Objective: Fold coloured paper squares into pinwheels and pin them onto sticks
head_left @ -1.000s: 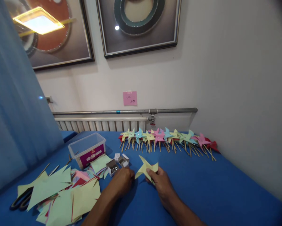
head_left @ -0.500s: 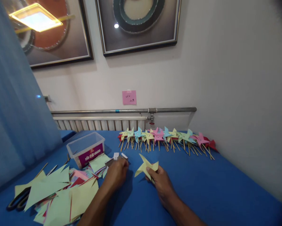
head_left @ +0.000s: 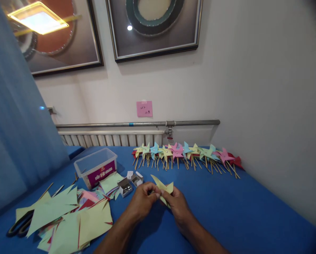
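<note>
My right hand (head_left: 177, 205) pinches a folded yellow paper pinwheel (head_left: 161, 186) just above the blue table (head_left: 242, 211). My left hand (head_left: 142, 200) has its fingertips pressed against the left side of the same pinwheel, at its centre. Whether a small pin sits between the left fingers is too small to tell. A small open box of metal pins (head_left: 126, 187) lies just left of the hands, with a second small white box (head_left: 137, 178) beside it.
A row of finished coloured pinwheels on sticks (head_left: 185, 155) lines the back edge by the wall. A clear plastic tub (head_left: 96, 170) stands at the left. Cut paper sheets (head_left: 68, 218) are piled at the near left, with black scissors (head_left: 17, 225) partly under them and loose sticks (head_left: 52, 188) nearby.
My left hand left the pin box and came right to meet the yellow pinwheel. The right hand kept its hold and tilted the pinwheel slightly toward the left hand.
</note>
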Demonstrator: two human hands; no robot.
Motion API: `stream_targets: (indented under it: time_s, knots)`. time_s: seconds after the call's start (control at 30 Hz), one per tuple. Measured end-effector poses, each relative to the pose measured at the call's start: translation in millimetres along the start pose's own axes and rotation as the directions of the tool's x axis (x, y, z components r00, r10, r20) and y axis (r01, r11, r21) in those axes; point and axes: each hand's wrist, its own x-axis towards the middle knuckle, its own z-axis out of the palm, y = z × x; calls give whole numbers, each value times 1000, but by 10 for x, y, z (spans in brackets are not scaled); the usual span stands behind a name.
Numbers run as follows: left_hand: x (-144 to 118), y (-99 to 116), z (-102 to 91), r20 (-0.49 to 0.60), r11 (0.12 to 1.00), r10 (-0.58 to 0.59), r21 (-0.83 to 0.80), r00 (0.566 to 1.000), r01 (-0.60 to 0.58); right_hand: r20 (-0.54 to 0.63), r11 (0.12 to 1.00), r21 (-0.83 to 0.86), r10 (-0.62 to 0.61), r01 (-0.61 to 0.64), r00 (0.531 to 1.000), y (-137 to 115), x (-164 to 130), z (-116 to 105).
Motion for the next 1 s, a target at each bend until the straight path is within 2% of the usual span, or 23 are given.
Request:
stream_targets:
  time_s: [0.23, 0.6, 0.7, 0.9, 1.0]
  knots:
    - [-17, 51, -40, 19, 998, 21, 53, 1000, -22, 62, 993, 105, 50, -56, 997, -21, -41, 16]
    - [-39, 74, -63, 40, 985, 36, 166, 999, -43, 136, 986, 137, 77, -96, 988, 10, -5, -16]
    - [-28, 49, -46, 30, 994, 31, 105, 999, -34, 106, 987, 127, 81, -94, 991, 29, 10, -11]
    - [18, -18, -15, 45, 987, -38, -154, 998, 45, 67, 993, 94, 71, -78, 995, -53, -33, 17]
    - [39, -48, -25, 32, 976, -50, -208, 998, 56, 46, 996, 51, 69, -71, 997, -100, -50, 45]
